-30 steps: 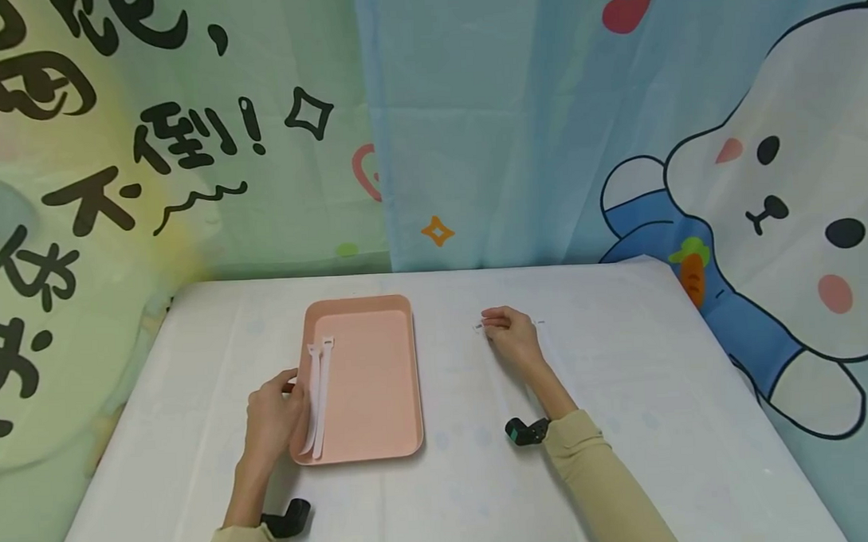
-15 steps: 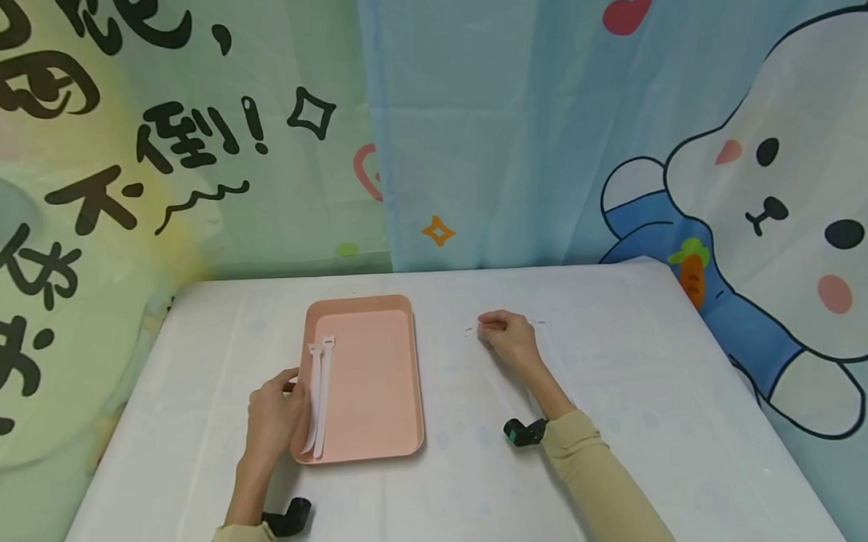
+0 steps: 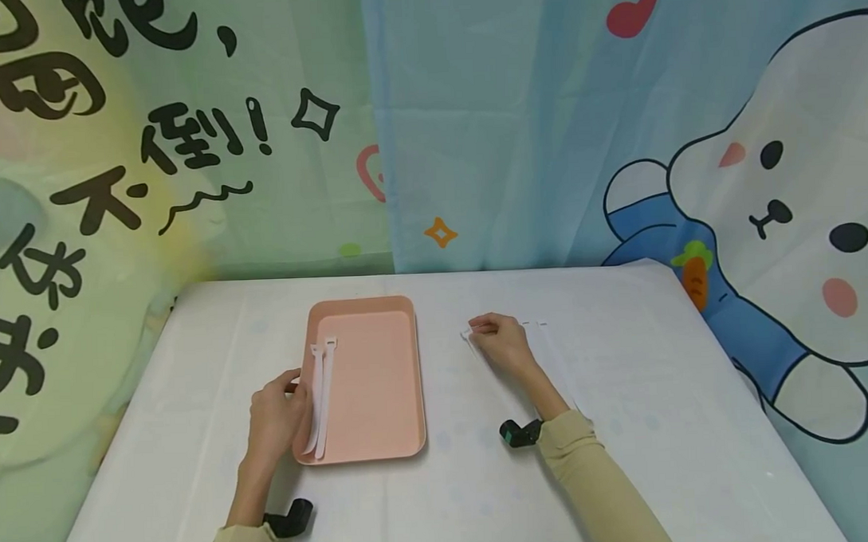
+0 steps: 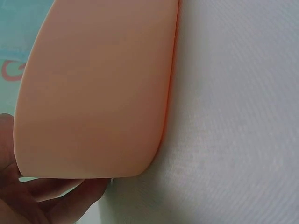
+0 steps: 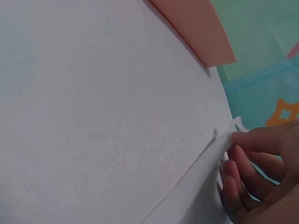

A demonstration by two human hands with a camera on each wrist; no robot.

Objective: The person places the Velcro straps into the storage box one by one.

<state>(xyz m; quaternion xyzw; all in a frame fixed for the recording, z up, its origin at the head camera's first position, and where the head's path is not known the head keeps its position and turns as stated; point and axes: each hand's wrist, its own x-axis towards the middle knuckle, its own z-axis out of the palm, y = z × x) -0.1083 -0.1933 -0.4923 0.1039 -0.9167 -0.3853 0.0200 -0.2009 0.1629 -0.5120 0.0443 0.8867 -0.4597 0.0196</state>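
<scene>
A pink tray [image 3: 372, 385] lies on the white table. At its left rim my left hand [image 3: 275, 416] grips the side; the left wrist view shows the fingers [image 4: 77, 198] at the tray's edge. Two long white plastic cutlery pieces [image 3: 323, 398] lie side by side along the tray's left side, with small notched ends pointing away from me. To the right of the tray, my right hand [image 3: 504, 344] pinches a similar white plastic cutlery piece [image 5: 198, 177] close to its notched end, between thumb and fingers. Its other end runs out of the right wrist view.
More white cutlery pieces [image 3: 544, 326] lie beside my right hand, hard to see against the white cloth. A printed curtain [image 3: 487, 141] hangs behind the table's far edge [image 3: 448, 272]. Each wrist carries a small black camera [image 3: 520, 433].
My right hand has moved slightly left toward the tray with the cutlery piece, drawing away from the pieces on its right. My left hand and the tray have stayed in place.
</scene>
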